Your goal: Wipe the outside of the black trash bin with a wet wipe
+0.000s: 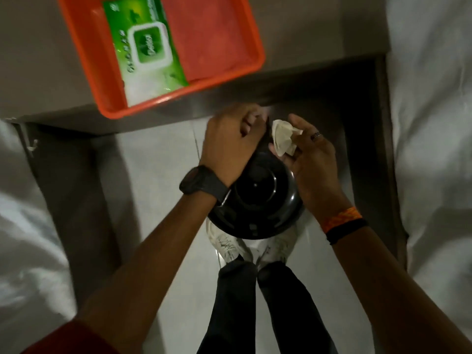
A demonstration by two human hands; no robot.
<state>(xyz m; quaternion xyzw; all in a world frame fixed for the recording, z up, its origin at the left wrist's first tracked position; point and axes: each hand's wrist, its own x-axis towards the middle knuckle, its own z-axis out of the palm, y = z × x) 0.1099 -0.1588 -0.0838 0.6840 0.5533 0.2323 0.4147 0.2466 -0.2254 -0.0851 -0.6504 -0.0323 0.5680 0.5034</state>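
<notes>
- Black trash bin [258, 200] sits right down there in front of the person, above the two pale shoes [227, 247] and the white floor [158, 175], seen end-on, with its round glossy face and ringed centre turned up to the camera.
- Left hand [229, 144] is on the far end of the bin, fingers curled in and closed over the dark edge; it looks like a firm grip, though the fingertips themselves are tucked out of sight.
- A dark wristwatch [201, 183] rides on that left wrist, just beside the bin's rim.
- Right hand [311, 154] comes in from the other side, thumb and fingers pinching a crumpled wet wipe [282, 137], the rest of the fingers loosely fanned below it.
- The wipe is bunched and creamy white, sitting between the two hands and pressed near the bin's far edge; whether it actually touches the black surface I cannot tell.
- There's a ring [316, 135] on a right-hand finger, and an orange band [341, 218] with a black one beside it at the right wrist.
- Up on the grey table [38, 72] rests an orange tray [242, 34], one corner hanging past the table's edge.
- Inside the tray, on its left side, lies a green pack of wipes [145, 44], its flap lid flat and closed.
- White bedding [431, 123] lies to either side.
</notes>
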